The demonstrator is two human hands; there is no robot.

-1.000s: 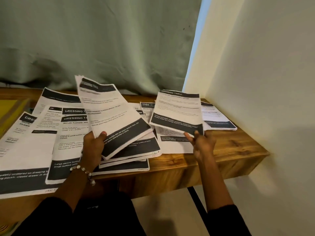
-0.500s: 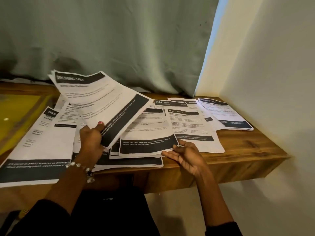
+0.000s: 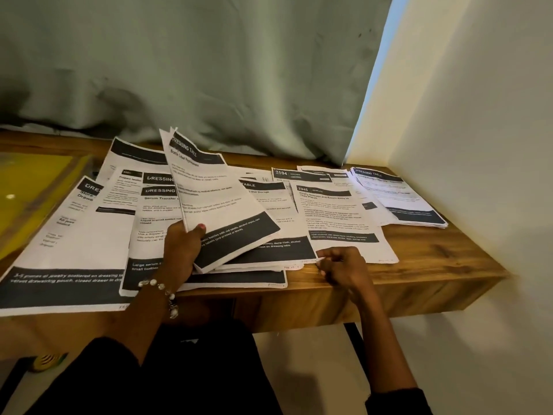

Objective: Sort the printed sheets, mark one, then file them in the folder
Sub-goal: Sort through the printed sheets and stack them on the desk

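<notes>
At the far left, a yellow folder [image 3: 33, 193] is seen lying flat on the wooden table [image 3: 434, 256], with its right edge tucked under the nearest printed sheets. Beside it a large sheet with a dark band along its near edge [image 3: 59, 259] is spread toward the table's front, partly overhanging it, and more sheets headed "DRESSING" [image 3: 155, 205] are overlapped behind and to the right of it. A small stack of sheets [image 3: 218, 202] is held tilted up off the table by the left hand [image 3: 182, 250]: the stack's near left edge is pinched, the thumb lying on the printed face and the fingers curled behind, and a beaded bracelet [image 3: 163, 290] is worn at that wrist. Under the raised stack further sheets with dark lower bands [image 3: 269, 250] are fanned flat on the wood. To their right a sheet numbered 2945 [image 3: 338, 217] is laid flat, and a sheet numbered 3104 [image 3: 299, 175] is partly covered behind it. The right hand [image 3: 344, 268] is placed at the near edge of these sheets with its fingers curled, the fingertips meeting a paper corner; whether that corner is actually pinched cannot be told. At the far right a neat separate pile [image 3: 401, 199] is set near the white wall [image 3: 478, 145], close to the table's corner. A pale green curtain [image 3: 194, 70] is hung behind the whole table.
</notes>
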